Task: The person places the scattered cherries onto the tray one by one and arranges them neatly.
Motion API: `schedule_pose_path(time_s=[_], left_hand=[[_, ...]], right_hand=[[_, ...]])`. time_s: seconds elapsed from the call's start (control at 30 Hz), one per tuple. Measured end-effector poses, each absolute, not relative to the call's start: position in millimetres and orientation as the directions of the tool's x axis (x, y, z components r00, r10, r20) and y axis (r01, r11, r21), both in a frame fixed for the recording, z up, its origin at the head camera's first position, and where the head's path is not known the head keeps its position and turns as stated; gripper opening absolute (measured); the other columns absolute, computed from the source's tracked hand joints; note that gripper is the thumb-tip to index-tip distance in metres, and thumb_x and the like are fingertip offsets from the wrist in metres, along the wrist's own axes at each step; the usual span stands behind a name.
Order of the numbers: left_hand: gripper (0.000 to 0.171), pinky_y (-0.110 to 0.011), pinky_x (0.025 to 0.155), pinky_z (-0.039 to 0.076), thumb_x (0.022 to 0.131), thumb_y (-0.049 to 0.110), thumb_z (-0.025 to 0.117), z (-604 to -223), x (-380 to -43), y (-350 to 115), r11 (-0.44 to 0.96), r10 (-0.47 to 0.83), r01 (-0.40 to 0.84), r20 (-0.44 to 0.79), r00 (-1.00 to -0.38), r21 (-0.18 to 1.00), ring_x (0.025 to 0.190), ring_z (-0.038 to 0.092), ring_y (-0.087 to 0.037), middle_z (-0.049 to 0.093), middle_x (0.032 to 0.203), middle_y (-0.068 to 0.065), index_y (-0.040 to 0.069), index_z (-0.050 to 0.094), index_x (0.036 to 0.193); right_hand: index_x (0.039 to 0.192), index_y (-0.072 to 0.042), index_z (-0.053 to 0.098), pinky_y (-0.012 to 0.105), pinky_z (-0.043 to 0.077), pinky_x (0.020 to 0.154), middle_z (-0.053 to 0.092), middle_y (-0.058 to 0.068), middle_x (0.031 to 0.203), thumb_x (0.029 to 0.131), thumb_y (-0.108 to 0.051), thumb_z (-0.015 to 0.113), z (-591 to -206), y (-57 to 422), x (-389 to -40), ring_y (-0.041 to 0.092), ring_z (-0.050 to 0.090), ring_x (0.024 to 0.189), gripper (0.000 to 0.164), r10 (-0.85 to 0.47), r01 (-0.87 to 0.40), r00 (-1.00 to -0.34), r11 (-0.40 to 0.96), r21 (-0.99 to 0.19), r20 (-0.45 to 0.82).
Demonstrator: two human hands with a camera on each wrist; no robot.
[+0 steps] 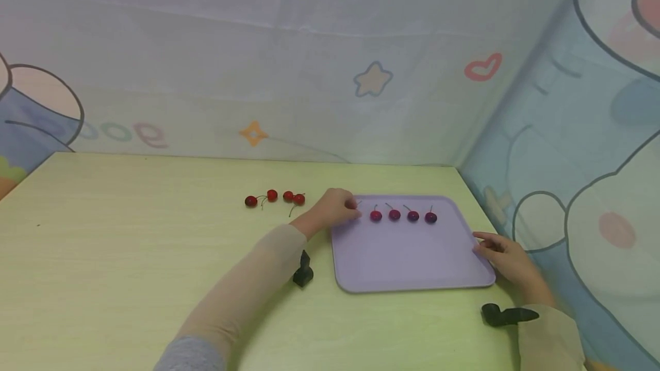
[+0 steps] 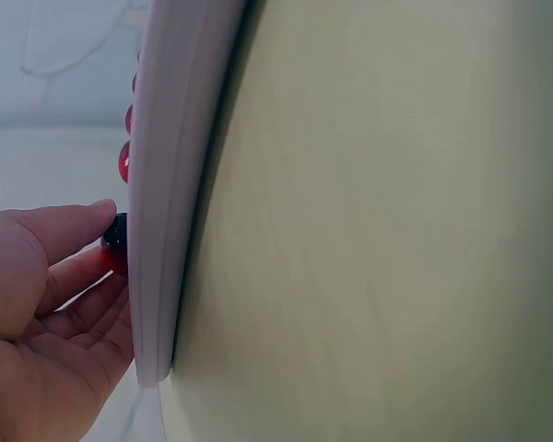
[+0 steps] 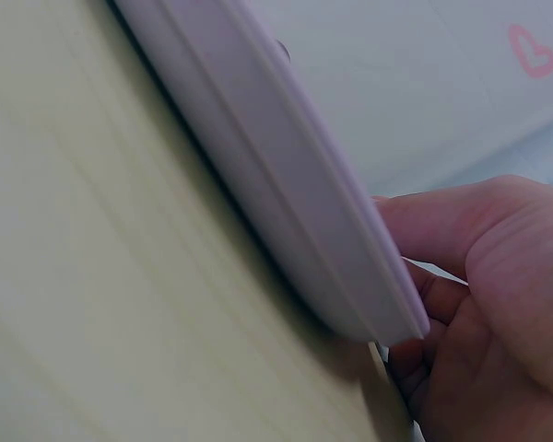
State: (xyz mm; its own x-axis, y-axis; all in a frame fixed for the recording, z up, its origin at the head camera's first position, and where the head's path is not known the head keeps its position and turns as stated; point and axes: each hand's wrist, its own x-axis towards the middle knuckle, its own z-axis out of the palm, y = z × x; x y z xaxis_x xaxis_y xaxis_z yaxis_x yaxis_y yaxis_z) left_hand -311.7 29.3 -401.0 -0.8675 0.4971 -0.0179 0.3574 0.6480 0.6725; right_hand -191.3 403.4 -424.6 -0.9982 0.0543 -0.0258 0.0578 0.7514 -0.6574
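Note:
On the table lies a lavender tray [image 1: 412, 259] with a row of several dark red cherries [image 1: 394, 214], stems up, along its far side. At the tray's far left corner my left hand [image 1: 335, 208] pinches another cherry [image 2: 115, 241] between thumb and fingers, low against the tray. In the head view the hand covers that cherry; a bit of stem shows beside the fingertips. My right hand [image 1: 507, 259] holds the tray's right rim, its thumb over the edge and the other fingers curled by the outer side, as the right wrist view shows.
Several bright red cherries [image 1: 272, 195] with stems lie on the pale wooden table [image 1: 129, 256], left of the tray. A printed cloth [image 1: 309, 73] hangs behind the table's far edge and another covers the right side.

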Motion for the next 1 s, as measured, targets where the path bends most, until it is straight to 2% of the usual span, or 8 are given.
schedule_pose_path(time_s=[0.47, 1.0], left_hand=[[0.017, -0.022, 0.065, 0.044, 0.089, 0.021, 0.069, -401.5, -311.6, 32.6, 0.681, 0.481, 0.342, -0.043, -0.876, 0.648, 0.076, 0.053, -0.014, 0.064, 0.085, -0.004, 0.004, 0.069, 0.091], [0.021, -0.024, 0.068, 0.046, 0.09, 0.022, 0.068, -399.4, -309.6, 33.7, 0.681, 0.47, 0.317, -0.062, -0.881, 0.66, 0.079, 0.054, -0.015, 0.066, 0.091, -0.006, 0.002, 0.07, 0.098]], right_hand=[[0.132, 0.006, 0.053, 0.019, 0.045, 0.068, 0.061, 0.012, 0.105, 0.094, -0.028, 0.063, -424.3, 402.8, -191.9, -0.001, 0.05, 0.081, 0.051, 0.059, 0.066, -0.998, 0.751, -0.656, -0.032], [0.132, 0.006, 0.053, 0.019, 0.045, 0.067, 0.061, 0.011, 0.103, 0.095, -0.027, 0.062, -424.9, 403.5, -192.4, -0.001, 0.05, 0.08, 0.05, 0.054, 0.055, -0.998, 0.749, -0.66, -0.023]])
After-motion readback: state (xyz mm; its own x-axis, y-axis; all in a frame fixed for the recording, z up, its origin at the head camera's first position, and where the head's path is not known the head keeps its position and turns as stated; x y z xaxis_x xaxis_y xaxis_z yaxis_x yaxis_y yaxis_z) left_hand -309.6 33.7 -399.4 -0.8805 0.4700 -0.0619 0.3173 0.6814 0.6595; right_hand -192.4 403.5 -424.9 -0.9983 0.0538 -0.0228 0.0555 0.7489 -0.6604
